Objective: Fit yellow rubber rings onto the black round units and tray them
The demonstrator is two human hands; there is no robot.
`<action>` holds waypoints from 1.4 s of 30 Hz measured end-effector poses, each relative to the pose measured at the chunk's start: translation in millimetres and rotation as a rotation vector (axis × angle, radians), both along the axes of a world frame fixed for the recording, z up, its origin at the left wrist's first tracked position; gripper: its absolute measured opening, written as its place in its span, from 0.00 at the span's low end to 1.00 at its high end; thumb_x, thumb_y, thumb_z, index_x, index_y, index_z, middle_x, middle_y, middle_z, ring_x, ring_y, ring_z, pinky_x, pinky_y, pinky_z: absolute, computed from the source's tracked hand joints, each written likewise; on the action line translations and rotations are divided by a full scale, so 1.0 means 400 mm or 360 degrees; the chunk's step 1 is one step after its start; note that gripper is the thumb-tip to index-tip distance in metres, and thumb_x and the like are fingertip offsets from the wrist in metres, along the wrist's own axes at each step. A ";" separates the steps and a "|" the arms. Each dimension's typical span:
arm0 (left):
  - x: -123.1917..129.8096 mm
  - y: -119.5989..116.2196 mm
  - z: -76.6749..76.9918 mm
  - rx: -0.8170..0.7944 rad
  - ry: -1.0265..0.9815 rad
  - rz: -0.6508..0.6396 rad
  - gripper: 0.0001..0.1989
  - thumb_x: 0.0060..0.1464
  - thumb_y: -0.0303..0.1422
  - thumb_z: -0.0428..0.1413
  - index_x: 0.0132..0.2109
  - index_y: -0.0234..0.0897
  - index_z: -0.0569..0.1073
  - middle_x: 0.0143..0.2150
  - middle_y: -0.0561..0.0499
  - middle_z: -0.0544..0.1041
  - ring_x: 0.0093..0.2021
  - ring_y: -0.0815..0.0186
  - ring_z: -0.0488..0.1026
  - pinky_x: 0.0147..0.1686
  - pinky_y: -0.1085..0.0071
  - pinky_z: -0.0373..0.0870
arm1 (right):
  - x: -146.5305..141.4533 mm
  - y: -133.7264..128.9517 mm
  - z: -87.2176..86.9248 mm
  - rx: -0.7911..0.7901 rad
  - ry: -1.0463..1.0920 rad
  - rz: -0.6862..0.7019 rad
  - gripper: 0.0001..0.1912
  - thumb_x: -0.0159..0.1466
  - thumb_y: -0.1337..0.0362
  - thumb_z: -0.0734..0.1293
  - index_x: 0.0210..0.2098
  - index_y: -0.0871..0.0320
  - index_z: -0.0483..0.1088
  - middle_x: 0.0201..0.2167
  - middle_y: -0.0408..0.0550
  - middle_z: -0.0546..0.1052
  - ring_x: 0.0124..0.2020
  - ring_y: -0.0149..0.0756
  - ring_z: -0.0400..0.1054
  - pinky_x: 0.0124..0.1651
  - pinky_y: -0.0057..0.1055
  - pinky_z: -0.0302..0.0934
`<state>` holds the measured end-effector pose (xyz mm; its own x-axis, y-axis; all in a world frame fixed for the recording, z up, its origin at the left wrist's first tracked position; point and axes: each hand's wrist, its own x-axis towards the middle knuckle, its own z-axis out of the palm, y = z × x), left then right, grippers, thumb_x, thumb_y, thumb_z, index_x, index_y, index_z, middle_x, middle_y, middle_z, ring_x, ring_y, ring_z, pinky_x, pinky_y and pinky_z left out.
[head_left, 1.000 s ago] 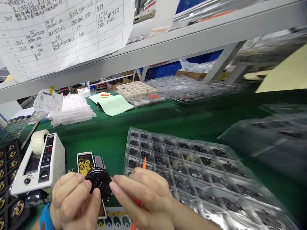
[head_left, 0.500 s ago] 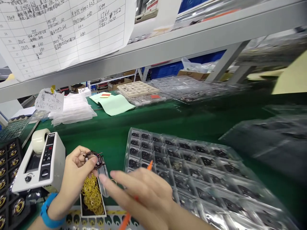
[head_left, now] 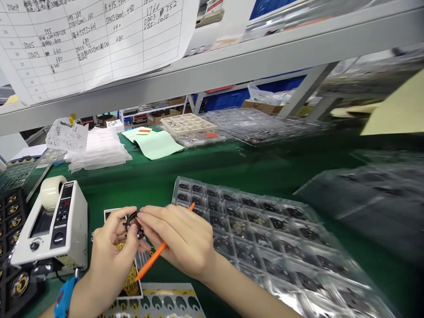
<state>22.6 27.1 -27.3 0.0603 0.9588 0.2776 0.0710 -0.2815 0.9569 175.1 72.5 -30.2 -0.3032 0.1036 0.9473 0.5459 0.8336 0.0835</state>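
Note:
My left hand (head_left: 111, 249) pinches a small round black part (head_left: 133, 223) between thumb and fingers, just above a black card with yellow rings (head_left: 127, 274). My right hand (head_left: 180, 238) meets it from the right, its fingertips touching the same part. An orange stick (head_left: 159, 254) runs through my right hand, its tip poking out past the knuckles and its other end pointing down-left. A blue band sits on my left wrist.
A white tape dispenser (head_left: 49, 225) stands at the left beside a black tray of gold-marked parts (head_left: 11, 221). A clear blister tray of black parts (head_left: 265, 238) fills the right. Plastic bags, green paper and more trays lie at the back under a grey shelf (head_left: 232, 66).
My left hand carried the black part forward, away from me, over the ring card. My right hand first drew apart, then closed in on the part again with the orange stick.

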 end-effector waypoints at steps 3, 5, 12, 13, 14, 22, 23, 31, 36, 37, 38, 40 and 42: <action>-0.001 -0.002 0.004 0.0056 0.0074 0.0017 0.10 0.63 0.29 0.53 0.51 0.36 0.72 0.26 0.54 0.77 0.26 0.69 0.78 0.31 0.81 0.76 | 0.001 0.002 -0.004 0.0052 -0.0023 0.0018 0.07 0.71 0.73 0.59 0.40 0.67 0.69 0.33 0.55 0.79 0.29 0.36 0.70 0.28 0.33 0.56; 0.002 0.001 0.006 0.0055 0.0060 0.0028 0.10 0.62 0.29 0.53 0.50 0.35 0.72 0.25 0.55 0.76 0.26 0.68 0.78 0.30 0.80 0.77 | 0.002 0.003 -0.004 0.0066 -0.0047 0.0020 0.08 0.71 0.73 0.59 0.39 0.67 0.69 0.33 0.55 0.78 0.28 0.36 0.69 0.28 0.33 0.55; 0.018 0.010 0.008 0.0219 0.0110 0.0171 0.11 0.58 0.29 0.54 0.47 0.31 0.73 0.26 0.52 0.78 0.25 0.65 0.79 0.27 0.81 0.77 | 0.002 0.006 0.003 0.0103 -0.0090 0.0001 0.07 0.70 0.74 0.60 0.38 0.68 0.69 0.32 0.56 0.78 0.27 0.36 0.68 0.27 0.33 0.54; 0.018 0.011 0.007 0.0243 0.0126 0.0187 0.11 0.58 0.28 0.54 0.47 0.31 0.73 0.26 0.52 0.78 0.25 0.66 0.79 0.27 0.81 0.77 | 0.003 0.008 0.004 0.0097 -0.0099 0.0006 0.07 0.70 0.74 0.60 0.38 0.68 0.69 0.32 0.56 0.78 0.28 0.37 0.68 0.27 0.33 0.55; 0.018 0.012 0.006 0.0259 0.0139 0.0195 0.11 0.58 0.28 0.54 0.47 0.31 0.74 0.26 0.52 0.79 0.25 0.66 0.79 0.27 0.81 0.77 | 0.003 0.009 0.004 0.0088 -0.0111 0.0009 0.07 0.70 0.74 0.60 0.38 0.68 0.69 0.32 0.56 0.78 0.28 0.37 0.68 0.27 0.33 0.55; 0.015 0.013 -0.009 0.0304 0.0227 0.0244 0.11 0.59 0.30 0.54 0.48 0.32 0.74 0.31 0.49 0.81 0.27 0.68 0.79 0.29 0.82 0.76 | -0.009 0.005 -0.011 0.0014 -0.0006 -0.0058 0.05 0.69 0.74 0.61 0.39 0.66 0.68 0.33 0.55 0.77 0.29 0.36 0.68 0.29 0.33 0.57; 0.015 0.014 -0.010 0.0289 0.0241 0.0243 0.11 0.59 0.30 0.53 0.48 0.32 0.74 0.30 0.50 0.80 0.27 0.68 0.78 0.28 0.82 0.75 | -0.012 0.003 -0.014 -0.0004 0.0022 -0.0074 0.04 0.68 0.74 0.61 0.39 0.65 0.68 0.33 0.54 0.77 0.29 0.36 0.68 0.29 0.33 0.58; 0.005 0.035 -0.002 0.0095 0.0305 0.0255 0.09 0.59 0.34 0.53 0.45 0.36 0.71 0.26 0.53 0.75 0.25 0.69 0.71 0.25 0.77 0.66 | -0.016 0.003 -0.017 -0.0160 0.0011 -0.0113 0.04 0.67 0.74 0.62 0.39 0.63 0.67 0.32 0.51 0.76 0.30 0.36 0.68 0.32 0.33 0.60; -0.002 0.056 0.022 -0.0120 -0.0009 0.0206 0.09 0.52 0.37 0.58 0.33 0.36 0.68 0.25 0.53 0.73 0.27 0.69 0.69 0.27 0.77 0.65 | 0.007 0.001 0.015 -0.0474 0.0192 0.0172 0.03 0.69 0.69 0.63 0.42 0.61 0.65 0.33 0.50 0.74 0.32 0.34 0.69 0.30 0.28 0.61; -0.004 0.058 0.026 -0.0125 -0.0045 0.0206 0.09 0.50 0.36 0.60 0.32 0.35 0.69 0.25 0.53 0.73 0.27 0.69 0.69 0.27 0.77 0.65 | 0.014 0.002 0.022 -0.0567 0.0254 0.0226 0.01 0.69 0.69 0.62 0.40 0.60 0.65 0.32 0.48 0.73 0.30 0.32 0.68 0.29 0.27 0.60; -0.005 0.059 0.030 -0.0114 -0.0062 0.0207 0.09 0.49 0.35 0.60 0.31 0.35 0.70 0.25 0.53 0.73 0.27 0.69 0.70 0.27 0.78 0.66 | 0.020 0.003 0.028 -0.0651 0.0303 0.0267 0.04 0.69 0.71 0.61 0.37 0.60 0.66 0.30 0.46 0.72 0.28 0.30 0.66 0.29 0.26 0.58; -0.008 0.057 0.038 -0.0064 -0.0075 0.0186 0.07 0.47 0.32 0.61 0.31 0.34 0.71 0.26 0.53 0.72 0.27 0.69 0.71 0.27 0.78 0.68 | 0.031 0.008 0.037 -0.0805 0.0307 0.0358 0.08 0.69 0.73 0.60 0.33 0.59 0.66 0.26 0.43 0.69 0.24 0.28 0.61 0.27 0.25 0.56; -0.010 0.051 0.045 -0.0047 -0.0109 0.0097 0.05 0.47 0.31 0.60 0.30 0.34 0.72 0.26 0.53 0.71 0.27 0.67 0.73 0.27 0.76 0.71 | 0.039 0.013 0.041 -0.0944 0.0186 0.0517 0.08 0.70 0.72 0.61 0.35 0.59 0.67 0.26 0.42 0.69 0.24 0.27 0.61 0.26 0.24 0.55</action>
